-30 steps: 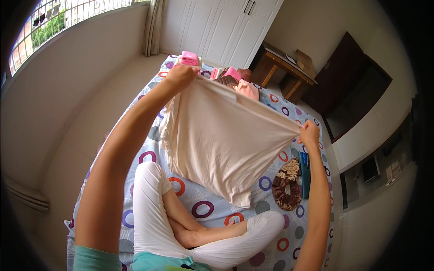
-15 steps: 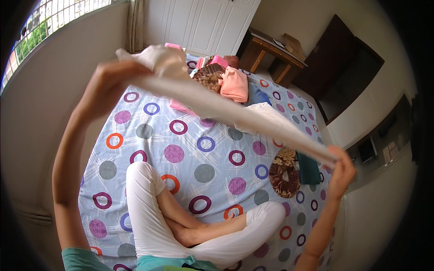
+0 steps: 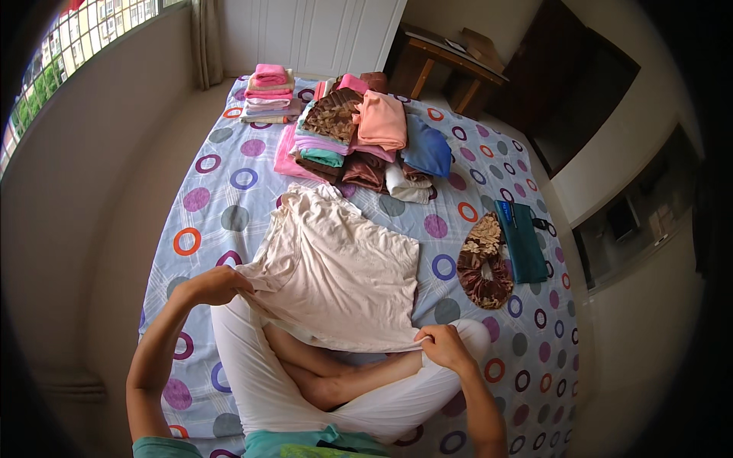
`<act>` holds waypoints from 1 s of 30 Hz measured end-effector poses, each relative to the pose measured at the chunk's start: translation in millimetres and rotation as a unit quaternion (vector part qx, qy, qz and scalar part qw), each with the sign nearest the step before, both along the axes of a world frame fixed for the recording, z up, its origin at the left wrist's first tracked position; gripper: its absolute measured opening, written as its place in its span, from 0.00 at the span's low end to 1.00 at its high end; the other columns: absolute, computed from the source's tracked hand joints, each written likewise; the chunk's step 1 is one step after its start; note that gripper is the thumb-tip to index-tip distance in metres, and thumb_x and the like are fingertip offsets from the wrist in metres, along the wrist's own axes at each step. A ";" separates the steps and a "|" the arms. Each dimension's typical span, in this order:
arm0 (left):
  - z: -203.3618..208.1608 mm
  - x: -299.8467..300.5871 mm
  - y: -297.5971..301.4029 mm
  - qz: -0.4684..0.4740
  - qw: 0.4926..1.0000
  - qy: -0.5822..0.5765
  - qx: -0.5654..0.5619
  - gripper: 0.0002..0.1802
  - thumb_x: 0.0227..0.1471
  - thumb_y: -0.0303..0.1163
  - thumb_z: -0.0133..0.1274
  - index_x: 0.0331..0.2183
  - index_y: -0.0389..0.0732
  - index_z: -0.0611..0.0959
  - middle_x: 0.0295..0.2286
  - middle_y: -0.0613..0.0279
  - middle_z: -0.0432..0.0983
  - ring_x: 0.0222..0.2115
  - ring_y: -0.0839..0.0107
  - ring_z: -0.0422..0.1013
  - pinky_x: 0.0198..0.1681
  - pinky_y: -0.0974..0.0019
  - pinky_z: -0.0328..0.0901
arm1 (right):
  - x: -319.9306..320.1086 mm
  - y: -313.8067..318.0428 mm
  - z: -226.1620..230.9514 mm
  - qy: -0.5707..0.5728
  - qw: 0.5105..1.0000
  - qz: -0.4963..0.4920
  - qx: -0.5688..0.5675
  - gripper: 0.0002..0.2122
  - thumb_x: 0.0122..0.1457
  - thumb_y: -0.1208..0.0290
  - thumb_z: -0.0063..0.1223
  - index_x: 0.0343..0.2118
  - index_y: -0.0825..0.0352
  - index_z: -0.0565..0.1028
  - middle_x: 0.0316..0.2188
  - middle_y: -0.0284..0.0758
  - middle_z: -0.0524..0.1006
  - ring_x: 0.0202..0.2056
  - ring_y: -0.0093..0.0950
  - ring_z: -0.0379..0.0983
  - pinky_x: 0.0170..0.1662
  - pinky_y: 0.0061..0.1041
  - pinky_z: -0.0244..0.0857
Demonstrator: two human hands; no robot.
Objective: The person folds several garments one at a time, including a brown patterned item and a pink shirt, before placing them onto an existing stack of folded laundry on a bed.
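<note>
A cream-white shirt point(image 3: 336, 267) lies spread out on the bed in front of my crossed legs, its surface wrinkled. At its near left part, my left hand point(image 3: 217, 285) is closed with the cloth pinched in its fingers. My right hand point(image 3: 445, 347) grips the near right corner, just above my right knee. The near edge is drawn fairly straight between the two hands and hangs over my shins. The far end of the shirt rests on the sheet, close to the piled clothes.
Beyond the shirt are a heap of folded clothes point(image 3: 359, 137) and a neat folded stack point(image 3: 269, 95). To the right lie a brown patterned gathered cloth ring point(image 3: 486, 263) and a dark green folder-like item point(image 3: 523, 243). The sheet point(image 3: 244, 217) has coloured circles; a wooden table point(image 3: 450, 61) stands beyond.
Both hands have come down from a raised, outstretched position. The shirt, earlier stretched taut and blurred in the air, now lies spread on the bed, still held.
</note>
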State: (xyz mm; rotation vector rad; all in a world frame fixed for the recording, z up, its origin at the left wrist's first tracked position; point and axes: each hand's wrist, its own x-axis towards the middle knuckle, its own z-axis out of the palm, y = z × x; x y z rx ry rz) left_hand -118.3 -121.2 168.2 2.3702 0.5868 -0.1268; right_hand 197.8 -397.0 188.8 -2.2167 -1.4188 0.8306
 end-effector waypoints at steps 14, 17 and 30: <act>23.2 63.7 -25.0 -0.076 0.944 -0.130 0.295 0.28 0.31 0.29 0.54 0.40 0.41 0.67 0.42 0.54 0.61 0.42 0.59 0.60 0.44 0.65 0.57 | -65.2 62.5 2.2 -0.047 0.942 0.073 0.325 0.05 0.42 0.79 0.49 0.26 0.69 0.72 0.21 0.38 0.72 0.21 0.31 0.69 0.23 0.24 0.61; 28.9 93.5 -83.6 -0.022 0.984 -0.151 0.094 0.21 0.33 0.31 0.55 0.34 0.39 0.70 0.33 0.55 0.66 0.38 0.61 0.63 0.40 0.64 0.58 | -76.4 87.8 -15.0 -0.024 0.958 0.066 0.277 0.04 0.42 0.76 0.49 0.24 0.68 0.72 0.20 0.38 0.71 0.20 0.33 0.68 0.22 0.25 0.61; -42.0 72.7 -127.3 0.237 0.936 -0.259 -0.014 0.10 0.34 0.22 0.51 0.27 0.36 0.74 0.21 0.57 0.69 0.21 0.60 0.67 0.26 0.66 0.62 | -90.4 97.1 -60.6 0.307 0.940 0.062 0.138 0.08 0.46 0.73 0.50 0.30 0.71 0.72 0.20 0.34 0.74 0.20 0.17 0.67 0.24 0.16 0.61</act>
